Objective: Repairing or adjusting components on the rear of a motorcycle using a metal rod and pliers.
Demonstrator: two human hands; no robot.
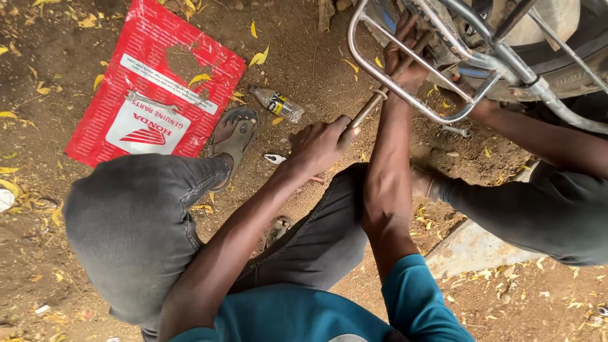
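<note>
rod (370, 104): long axis runs from lower left up right into bike frame (443, 63) | left hand (320, 145): fist closed on rod's near end; nearer | right hand (405, 60): wrapped round rod's far end, behind chrome rail (405, 95)

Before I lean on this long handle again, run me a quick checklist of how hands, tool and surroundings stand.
1. Left hand gripped on the long tool handle: ok.
2. Right hand up at the tool's far end, inside the chrome rack: ok.
3. Tool head seated on its fastener: cannot tell, hidden behind the right hand and rack.
4. Other person's arm reaches in beside the rack, close to the work: not ok.
5. Feet planted, sandal flat on the dirt: ok.
6. Loose spanner on the ground under the rack: not ok.
</note>
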